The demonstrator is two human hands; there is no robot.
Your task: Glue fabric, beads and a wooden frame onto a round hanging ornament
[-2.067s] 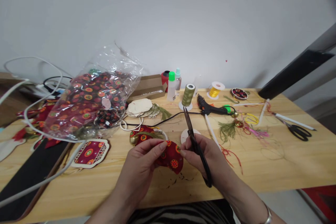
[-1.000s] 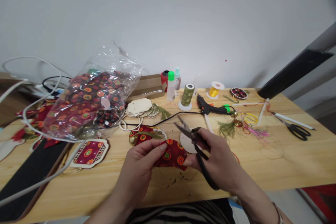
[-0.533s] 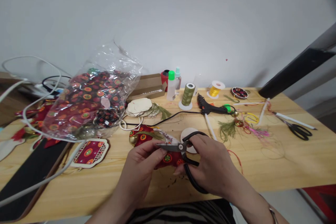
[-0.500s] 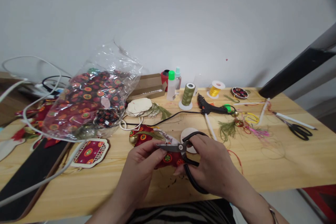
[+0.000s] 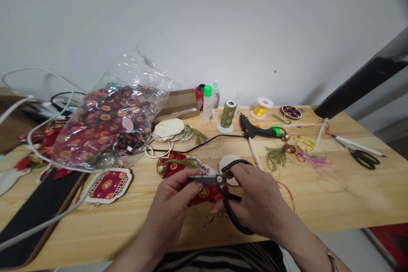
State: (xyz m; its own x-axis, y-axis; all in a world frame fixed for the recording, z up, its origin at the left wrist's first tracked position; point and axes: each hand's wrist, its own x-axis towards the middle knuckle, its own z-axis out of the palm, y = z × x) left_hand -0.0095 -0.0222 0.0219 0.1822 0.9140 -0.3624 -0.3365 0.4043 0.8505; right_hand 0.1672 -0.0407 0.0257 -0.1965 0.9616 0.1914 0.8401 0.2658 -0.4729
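Observation:
My right hand (image 5: 259, 199) has its fingers through the black handles of a pair of scissors (image 5: 219, 179). The scissors point left, and their dark blades reach to my left fingertips. My left hand (image 5: 174, 204) pinches a red patterned fabric piece (image 5: 205, 194) with orange and green flower motifs. My left thumb lies at the blade tips; what exactly lies between the blades is hidden. A gold bell (image 5: 161, 171) and an olive green tassel (image 5: 183, 161) rest at the fabric's upper left. A pale round disc (image 5: 230, 162) lies partly behind the scissors.
Left, a clear plastic bag (image 5: 105, 114) holds patterned cloth, near a fabric-covered wooden tag (image 5: 109, 185). Behind stand bottles (image 5: 208, 104) and an olive thread spool (image 5: 228, 115). A glue gun (image 5: 256, 129), yellow cord spool (image 5: 262, 107) and second scissors (image 5: 363, 158) lie right.

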